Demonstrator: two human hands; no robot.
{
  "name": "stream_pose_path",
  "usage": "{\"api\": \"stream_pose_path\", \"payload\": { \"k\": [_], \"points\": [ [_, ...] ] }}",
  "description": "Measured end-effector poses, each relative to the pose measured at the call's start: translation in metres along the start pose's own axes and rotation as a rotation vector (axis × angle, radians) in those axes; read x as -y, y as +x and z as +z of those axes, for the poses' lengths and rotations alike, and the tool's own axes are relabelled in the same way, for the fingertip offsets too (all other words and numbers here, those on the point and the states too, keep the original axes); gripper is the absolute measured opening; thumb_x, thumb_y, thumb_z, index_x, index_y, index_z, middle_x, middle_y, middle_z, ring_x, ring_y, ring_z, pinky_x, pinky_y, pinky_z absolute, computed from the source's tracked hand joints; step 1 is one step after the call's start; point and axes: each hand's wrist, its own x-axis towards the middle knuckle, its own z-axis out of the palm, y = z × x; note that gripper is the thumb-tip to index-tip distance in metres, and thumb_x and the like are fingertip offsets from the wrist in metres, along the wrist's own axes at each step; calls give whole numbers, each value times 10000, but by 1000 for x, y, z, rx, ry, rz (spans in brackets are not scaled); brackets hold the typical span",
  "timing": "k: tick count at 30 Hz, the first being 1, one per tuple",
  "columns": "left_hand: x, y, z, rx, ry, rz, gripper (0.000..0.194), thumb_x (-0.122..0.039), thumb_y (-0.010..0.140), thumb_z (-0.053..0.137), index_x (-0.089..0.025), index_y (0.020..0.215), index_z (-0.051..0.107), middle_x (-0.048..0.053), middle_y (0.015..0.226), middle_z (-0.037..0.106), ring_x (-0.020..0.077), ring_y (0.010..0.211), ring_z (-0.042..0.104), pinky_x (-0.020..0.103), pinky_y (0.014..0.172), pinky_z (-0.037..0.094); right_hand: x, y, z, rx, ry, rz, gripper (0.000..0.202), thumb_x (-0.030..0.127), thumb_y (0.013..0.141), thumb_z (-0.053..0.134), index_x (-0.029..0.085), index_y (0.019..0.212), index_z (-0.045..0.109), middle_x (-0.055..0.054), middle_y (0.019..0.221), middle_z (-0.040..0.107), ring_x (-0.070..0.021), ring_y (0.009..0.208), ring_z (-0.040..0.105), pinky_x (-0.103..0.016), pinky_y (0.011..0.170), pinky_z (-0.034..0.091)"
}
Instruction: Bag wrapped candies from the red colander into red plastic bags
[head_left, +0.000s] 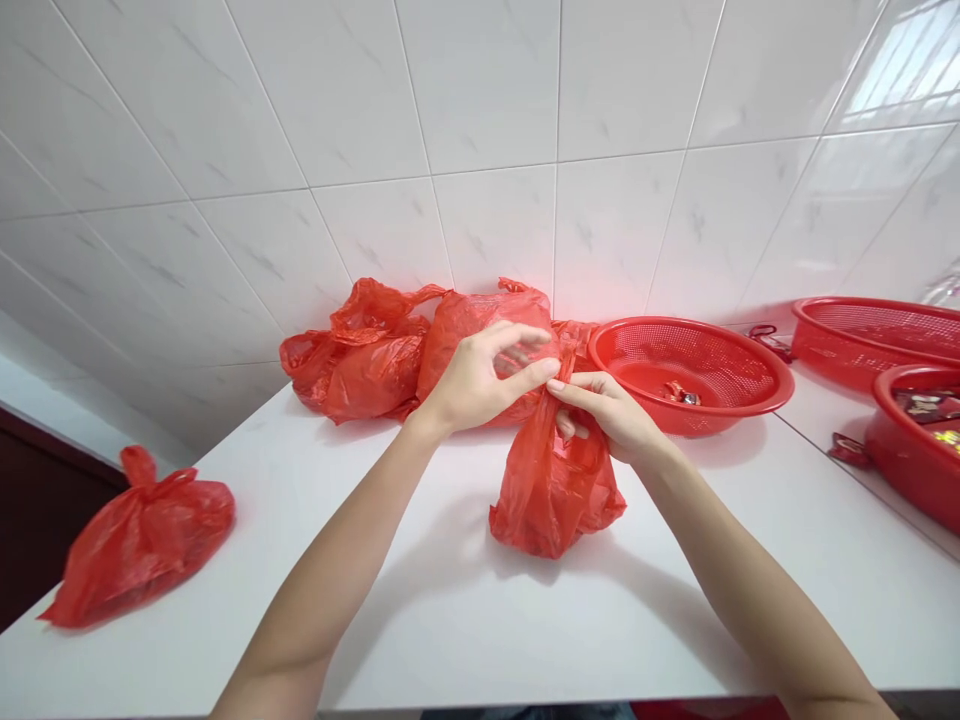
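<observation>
Fingers [592,400] of the right hand [621,415] pinch the neck of an upright red plastic bag [551,490] mid-tabletop [420,650]; the left hand [472,375] curves at that neck, whether gripping cannot be told; a red colander [731,365] sits rightward.

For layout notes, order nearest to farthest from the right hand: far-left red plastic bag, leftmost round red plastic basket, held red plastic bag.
1. Held bag: in the right hand.
2. Leftmost basket: to the hand's right.
3. Far-left bag: well to the left.
</observation>
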Motion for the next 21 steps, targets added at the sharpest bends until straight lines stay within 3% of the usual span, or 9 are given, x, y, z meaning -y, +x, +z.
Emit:
{"api": "stream_pose_path", "payload": {
  "k": [3, 6, 9, 12, 16, 19, 21],
  "points": [
    [5, -17, -1, -71, -6, -14, 180, -309, 817, 752, -177, 939, 743, 48, 931, 734, 154, 783, 685, 272, 715, 583, -3, 4, -3, 10, 89, 48, 485, 568, 787, 759, 161, 580, 596, -9, 525, 622, -69, 431, 440, -240, 472, 353],
    [6, -35, 9, -148, -2, 114, 53, -194, 841, 708, -187, 883, 740, 21, 850, 719, 128, 733, 667, 243, 675, 573, -4, 7, -3, 5, 147, 68, 407, 535, 767, 787, 147, 690, 690, -10, 582, 660, -69, 442, 455, -237, 482, 403],
    [8, -52, 26, -60, 79, 241, 133, -126, 878, 653, -197, 924, 756, 34, 887, 738, 136, 775, 693, 266, 752, 590, -2, 7, -4, -4, 176, 66, 317, 455, 734, 832, 154, 787, 747, 19, 590, 644, -79, 466, 505, -237, 508, 460],
    [17, -63, 39, 16, 128, 266, 181, -121, 891, 628, -204, 964, 771, 61, 955, 777, 173, 854, 719, 318, 836, 596, 0, 4, -7, -10, 159, 74, 273, 397, 712, 855, 152, 787, 760, -6, 676, 695, -96, 530, 589, -244, 567, 513],
    [31, -61, 38, -89, -55, 106, 117, -221, 880, 666, -202, 848, 777, 64, 890, 787, 197, 829, 719, 337, 815, 580, 1, 2, -14, -37, 118, 63, 277, 399, 724, 850, 147, 788, 755, -50, 794, 755, -136, 639, 691, -259, 663, 546],
    [35, -48, 35, -212, -349, -96, 189, -349, 877, 679, -194, 933, 772, 74, 978, 777, 223, 952, 709, 349, 890, 544, 6, -2, -12, 40, 8, 2, 269, 417, 803, 791, 155, 847, 752, -40, 786, 754, -160, 657, 715, -282, 694, 554],
    [37, -39, 39, -129, -591, -219, 348, -472, 878, 656, -196, 1068, 751, 80, 1040, 767, 239, 982, 698, 362, 892, 532, 11, -6, -7, 111, -150, -50, 270, 424, 863, 730, 155, 849, 745, -40, 764, 747, -183, 689, 719, -306, 713, 561]
  ]
}}
